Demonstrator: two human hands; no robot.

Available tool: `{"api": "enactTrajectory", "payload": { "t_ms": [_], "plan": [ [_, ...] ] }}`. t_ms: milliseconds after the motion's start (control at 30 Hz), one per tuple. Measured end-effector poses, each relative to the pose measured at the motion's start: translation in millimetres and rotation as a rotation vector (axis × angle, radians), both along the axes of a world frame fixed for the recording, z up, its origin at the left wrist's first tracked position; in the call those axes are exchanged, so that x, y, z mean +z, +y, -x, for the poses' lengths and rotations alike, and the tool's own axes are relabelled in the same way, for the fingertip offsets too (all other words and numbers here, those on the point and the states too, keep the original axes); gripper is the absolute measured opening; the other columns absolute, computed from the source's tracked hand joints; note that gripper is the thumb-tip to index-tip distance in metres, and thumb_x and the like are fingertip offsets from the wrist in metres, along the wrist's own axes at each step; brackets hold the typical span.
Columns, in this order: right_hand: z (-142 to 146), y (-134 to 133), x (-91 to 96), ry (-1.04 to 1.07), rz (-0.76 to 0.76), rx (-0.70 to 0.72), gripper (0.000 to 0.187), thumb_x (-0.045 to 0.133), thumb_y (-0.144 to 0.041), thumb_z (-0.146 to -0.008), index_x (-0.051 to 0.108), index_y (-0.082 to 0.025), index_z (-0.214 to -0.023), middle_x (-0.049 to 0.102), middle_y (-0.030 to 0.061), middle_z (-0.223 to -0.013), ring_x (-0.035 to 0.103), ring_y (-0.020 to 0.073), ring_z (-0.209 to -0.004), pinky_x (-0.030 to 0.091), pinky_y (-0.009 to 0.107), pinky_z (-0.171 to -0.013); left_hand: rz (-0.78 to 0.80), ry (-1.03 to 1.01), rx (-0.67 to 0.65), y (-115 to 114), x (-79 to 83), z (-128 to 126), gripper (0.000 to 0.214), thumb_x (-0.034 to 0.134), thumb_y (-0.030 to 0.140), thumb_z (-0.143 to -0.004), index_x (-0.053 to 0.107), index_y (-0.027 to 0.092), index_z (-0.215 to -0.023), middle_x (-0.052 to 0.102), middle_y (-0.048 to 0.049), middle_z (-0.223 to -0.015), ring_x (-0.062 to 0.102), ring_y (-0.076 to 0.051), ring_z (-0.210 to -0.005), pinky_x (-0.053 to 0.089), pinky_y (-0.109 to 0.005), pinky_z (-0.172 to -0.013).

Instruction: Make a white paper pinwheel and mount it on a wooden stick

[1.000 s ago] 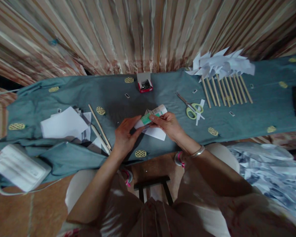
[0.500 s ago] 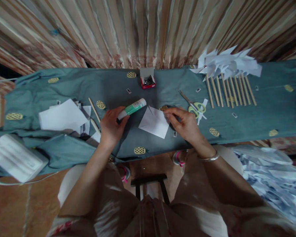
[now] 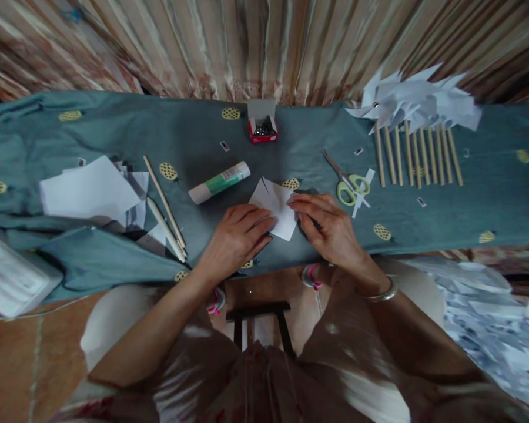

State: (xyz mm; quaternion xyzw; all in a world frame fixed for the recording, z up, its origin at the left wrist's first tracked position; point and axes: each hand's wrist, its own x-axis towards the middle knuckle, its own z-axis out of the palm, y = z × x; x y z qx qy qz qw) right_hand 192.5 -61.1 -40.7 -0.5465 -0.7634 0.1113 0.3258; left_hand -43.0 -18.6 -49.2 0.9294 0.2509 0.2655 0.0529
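A white square of paper (image 3: 284,221) with cut slits lies on the table in front of me. My left hand (image 3: 242,235) rests on its left side, fingers stretched out flat and holding nothing. At the right corner of the sheet, my right hand (image 3: 324,226) pinches the paper between thumb and fingers. Just beyond my left hand a green and white glue stick (image 3: 220,183) lies on the cloth. Scissors with light green handles (image 3: 351,187) lie right of my right hand, on some white paper strips (image 3: 365,197).
An open red box of small metal pieces (image 3: 263,132) stands at the back. Finished paper pinwheels on sticks (image 3: 417,106) lie at the back right. Paper sheets (image 3: 90,191), a wooden stick (image 3: 164,200) and a white pen-like tool (image 3: 165,228) are on the left.
My left hand has let go of the glue stick, which now lies on the cloth, and has moved onto the paper. My right hand remains at the paper's right corner. The view has shifted slightly.
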Motion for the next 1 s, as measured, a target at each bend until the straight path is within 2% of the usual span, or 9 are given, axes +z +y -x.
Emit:
{"api": "enactTrajectory", "payload": {
  "t_ms": [267, 433, 633, 800, 933, 1000],
  "plan": [
    [1.0, -3.1, -4.0, 0.004, 0.046, 0.02, 0.027, 0.05, -0.017, -0.098, 0.073, -0.019, -0.112, 0.075, 0.0108, -0.119, 0.068, 0.0255, -0.113, 0.055, 0.047, -0.101, -0.008, 0.012, -0.036, 4.1, -10.7, -6.9, 0.017, 0.057, 0.024, -0.1, 0.071, 0.015, -0.104, 0.077, -0.0072, -0.102, 0.067, -0.02, -0.095, 0.053, -0.033, -0.083],
    [-0.1, -4.8, -2.9, 0.05, 0.077, 0.019, 0.028, 0.05, -0.018, -0.097, 0.073, -0.022, -0.111, 0.075, 0.0096, -0.118, 0.068, 0.0253, -0.112, 0.054, 0.048, -0.102, -0.021, -0.017, -0.065, 1.7, -11.7, -7.2, 0.016, 0.056, 0.019, -0.1, 0.07, 0.013, -0.106, 0.077, -0.0091, -0.103, 0.067, -0.02, -0.094, 0.056, -0.034, -0.083],
    [-1.1, -7.5, -2.9, 0.12, 0.138, 0.026, 0.03, 0.059, -0.014, -0.087, 0.073, -0.025, -0.11, 0.074, 0.0065, -0.12, 0.067, 0.0253, -0.112, 0.052, 0.049, -0.102, -0.023, -0.004, -0.051, 0.1, -9.7, -8.7, 0.015, 0.055, 0.017, -0.1, 0.069, 0.015, -0.104, 0.077, -0.0085, -0.101, 0.068, -0.019, -0.093, 0.058, -0.032, -0.083],
    [1.6, -10.9, -4.0, 0.28, 0.221, 0.034, 0.016, 0.073, -0.022, -0.084, 0.075, -0.028, -0.099, 0.074, 0.0045, -0.115, 0.065, 0.025, -0.114, 0.05, 0.049, -0.102, 0.014, -0.056, -0.049, -7.4, -5.5, -10.3, 0.013, 0.057, 0.016, -0.099, 0.069, 0.011, -0.1, 0.076, -0.0096, -0.095, 0.069, -0.02, -0.088, 0.058, -0.032, -0.08],
    [5.8, -13.6, -6.3, 0.366, 0.233, 0.066, 0.003, 0.074, -0.025, -0.086, 0.075, -0.027, -0.088, 0.075, 0.003, -0.108, 0.068, 0.022, -0.106, 0.05, 0.045, -0.098, 0.014, -0.057, -0.064, -15.6, -2.6, -9.8, 0.016, 0.054, 0.016, -0.1, 0.069, 0.012, -0.099, 0.077, -0.009, -0.096, 0.07, -0.019, -0.091, 0.06, -0.032, -0.081],
    [7.7, -14.1, -7.3, 0.377, 0.229, 0.072, 0.003, 0.073, -0.024, -0.087, 0.074, -0.026, -0.085, 0.075, 0.0028, -0.105, 0.069, 0.0212, -0.104, 0.05, 0.044, -0.097, 0.023, -0.06, -0.066, -17.7, -2.6, -9.8, 0.016, 0.054, 0.016, -0.1, 0.069, 0.012, -0.099, 0.077, -0.0085, -0.097, 0.071, -0.019, -0.092, 0.06, -0.032, -0.082]
  ]
}}
